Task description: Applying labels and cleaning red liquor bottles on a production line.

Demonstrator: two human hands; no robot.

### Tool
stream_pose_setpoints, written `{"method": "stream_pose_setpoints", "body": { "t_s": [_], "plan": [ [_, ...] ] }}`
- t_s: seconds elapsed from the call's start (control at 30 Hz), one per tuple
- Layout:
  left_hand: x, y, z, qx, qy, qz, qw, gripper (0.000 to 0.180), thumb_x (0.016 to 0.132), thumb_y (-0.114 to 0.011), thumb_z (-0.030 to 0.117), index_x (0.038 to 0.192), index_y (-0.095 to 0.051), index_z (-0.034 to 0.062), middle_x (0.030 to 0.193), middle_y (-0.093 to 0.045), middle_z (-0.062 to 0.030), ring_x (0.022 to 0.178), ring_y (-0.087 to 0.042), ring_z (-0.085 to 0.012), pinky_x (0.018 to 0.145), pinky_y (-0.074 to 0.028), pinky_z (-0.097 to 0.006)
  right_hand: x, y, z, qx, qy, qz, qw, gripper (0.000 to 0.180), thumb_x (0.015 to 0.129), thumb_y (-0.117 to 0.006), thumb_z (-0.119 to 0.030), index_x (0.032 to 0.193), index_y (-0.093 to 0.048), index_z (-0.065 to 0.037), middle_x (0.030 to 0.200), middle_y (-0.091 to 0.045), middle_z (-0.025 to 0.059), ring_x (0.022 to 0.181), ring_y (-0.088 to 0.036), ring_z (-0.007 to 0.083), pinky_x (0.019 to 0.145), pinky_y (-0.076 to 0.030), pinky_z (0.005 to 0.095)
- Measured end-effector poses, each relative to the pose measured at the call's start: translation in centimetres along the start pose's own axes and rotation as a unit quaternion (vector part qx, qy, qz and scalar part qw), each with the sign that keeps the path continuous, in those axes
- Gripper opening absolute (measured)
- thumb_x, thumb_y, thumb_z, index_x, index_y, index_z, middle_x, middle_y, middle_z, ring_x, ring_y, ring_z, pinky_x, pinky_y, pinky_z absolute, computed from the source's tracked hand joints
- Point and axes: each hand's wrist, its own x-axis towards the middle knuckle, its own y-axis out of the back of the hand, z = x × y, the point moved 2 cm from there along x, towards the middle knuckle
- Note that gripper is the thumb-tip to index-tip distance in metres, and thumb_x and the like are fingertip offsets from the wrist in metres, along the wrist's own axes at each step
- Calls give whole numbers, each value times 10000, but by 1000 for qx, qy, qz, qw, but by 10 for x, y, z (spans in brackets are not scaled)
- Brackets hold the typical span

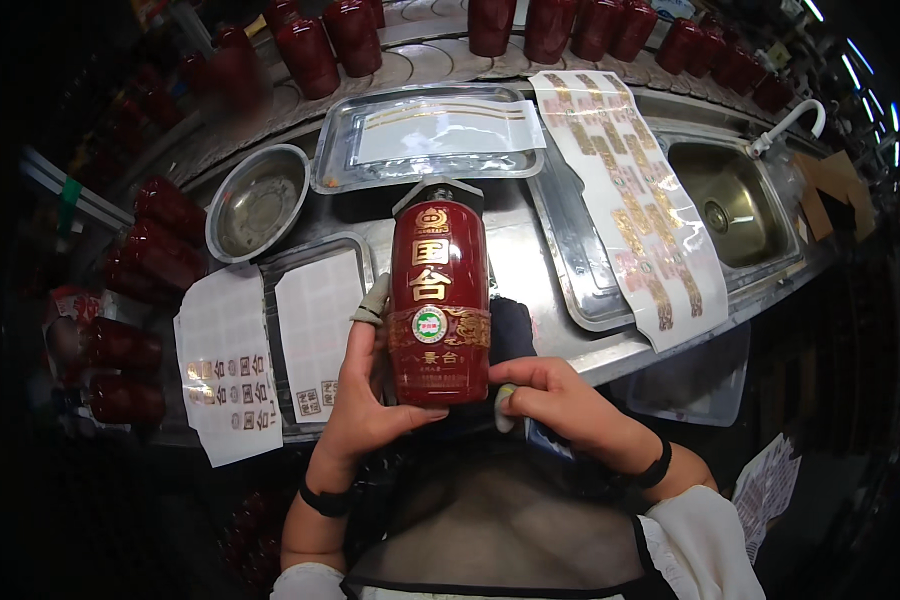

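Observation:
A glossy dark red bottle with gold lettering, a patterned gold band and a round green-and-white sticker stands out in front of me. My left hand grips it along its left side and base, thumb under the lower edge; a pale finger cot covers one fingertip. Close to the bottle's lower right corner is my right hand, its fingers curled in, another pale cot on one tip. Whether it touches the bottle is unclear. Something dark blue shows below that hand; what its fingers hold, if anything, is hidden.
Sticker sheets lie left, with another gold-printed sheet over a right-hand tray. Behind are a metal bowl and a tray bearing a strip sheet. A sink sits right; several red bottles line the conveyor.

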Motion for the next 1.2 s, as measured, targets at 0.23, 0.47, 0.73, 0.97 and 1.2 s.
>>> {"method": "stream_pose_setpoints", "body": {
  "t_s": [0.23, 0.47, 0.73, 0.97, 1.2],
  "plan": [
    [-6, -22, 18, 592, -183, 48, 783, 978, 620, -926, 356, 1432, -504, 11, 1335, -493, -157, 1366, -393, -402, 1180, -113, -658, -8, 37, -11, -101, 140, 157, 972, 207, 922, -564, -1, 1079, -699, -5, 855, -629, -23, 756, -551, 39, 681, -453, 218],
    [1, -13, 4, 342, -84, 83, 932, 920, 777, -865, 430, 1478, -460, -8, 1370, -511, -188, 1346, -437, -350, 1170, -304, -442, -13, 16, -19, -348, 316, 210, 857, 514, 811, -607, 36, 1309, -680, -68, 954, -623, 103, 765, -573, 158, 683, -478, 284],
    [17, -17, -23, 50, 17, 64, 997, 756, 961, -734, 215, 1535, -321, -54, 1483, -488, -180, 1395, -460, -240, 1175, -339, -377, -6, 8, -7, -423, 407, 191, 786, 595, 786, -621, 71, 1353, -676, -100, 916, -559, 117, 728, -571, 218, 652, -493, 324],
    [18, -12, -23, 52, 6, 55, 997, 772, 951, -738, 175, 1540, -298, -62, 1501, -471, -184, 1413, -450, -243, 1180, -339, -372, -4, 10, -9, -449, 408, 200, 770, 590, 783, -620, 84, 1335, -692, -112, 892, -559, 107, 700, -565, 218, 617, -488, 324],
    [21, -19, -19, 36, 17, 77, 996, 735, 949, -735, 175, 1518, -330, -54, 1455, -515, -189, 1364, -504, -240, 1145, -389, -369, 0, 8, -7, -473, 407, 184, 760, 644, 771, -614, 89, 1371, -670, -140, 893, -558, 119, 684, -570, 226, 610, -494, 327]
  ]
}}
